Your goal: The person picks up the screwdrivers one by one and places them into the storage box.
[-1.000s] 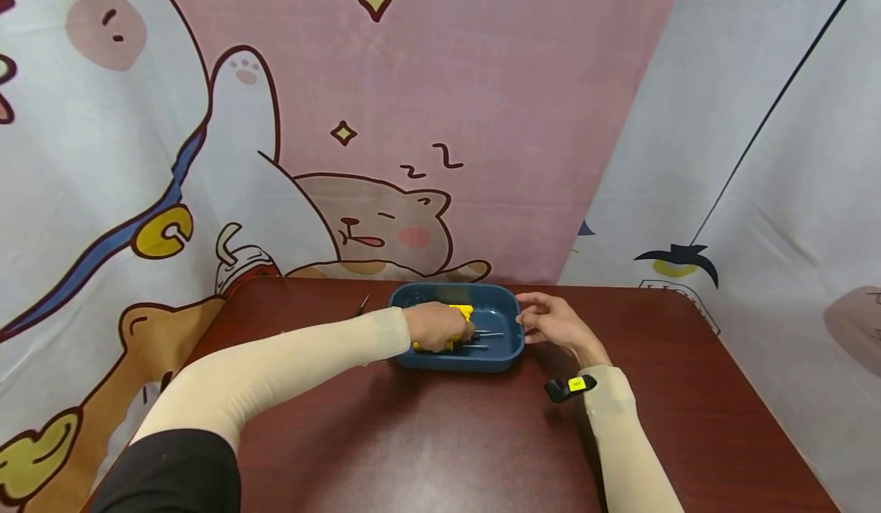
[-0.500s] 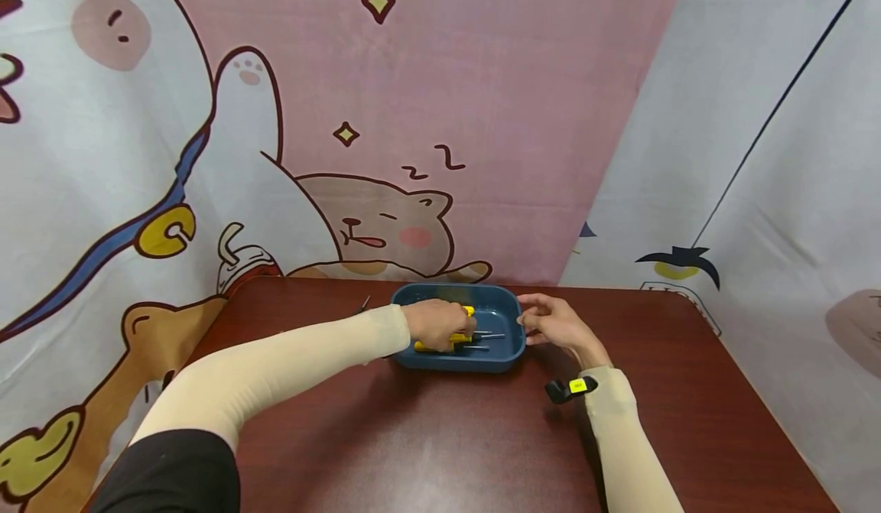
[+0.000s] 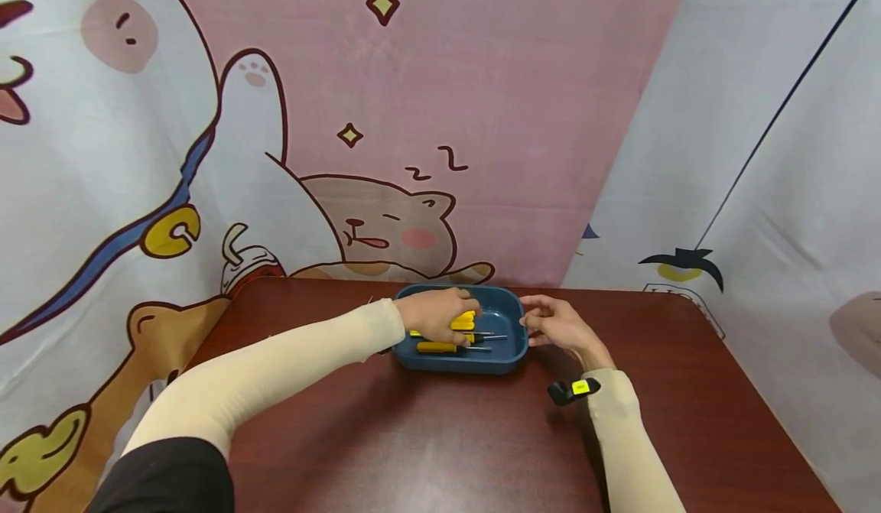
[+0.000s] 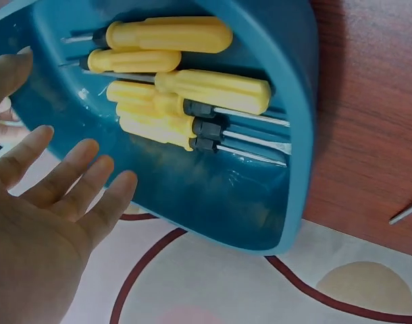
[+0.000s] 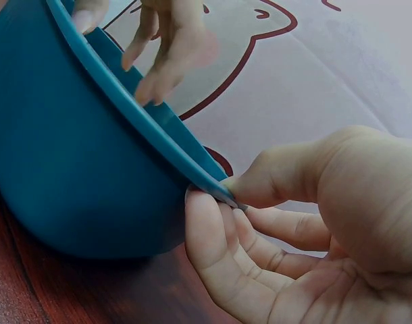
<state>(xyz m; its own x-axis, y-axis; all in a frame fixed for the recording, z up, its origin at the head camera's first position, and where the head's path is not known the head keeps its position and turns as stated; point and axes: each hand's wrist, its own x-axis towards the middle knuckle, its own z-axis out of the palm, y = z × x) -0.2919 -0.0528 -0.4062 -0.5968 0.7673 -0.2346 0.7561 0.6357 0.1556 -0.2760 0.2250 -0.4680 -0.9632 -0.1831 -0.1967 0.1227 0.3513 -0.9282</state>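
The left hand (image 3: 433, 316) is flat, with its fingers (image 4: 78, 177) spread out straight. The right hand (image 3: 557, 324) is curled, with thumb and fingers (image 5: 213, 233) pinching together.

Head high, wrists close, sharing tray (image 3: 512, 360)

Our right hand (image 5: 294, 223) pinches the blue tray (image 5: 64, 162) rim; our left hand's fingers (image 5: 169, 50) hover beyond.

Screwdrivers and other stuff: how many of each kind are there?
Yellow screwdrivers in the tray: 6
Blue tray: 1
Dark tool on the table beside the tray, only partly in view: 1
Total: 8
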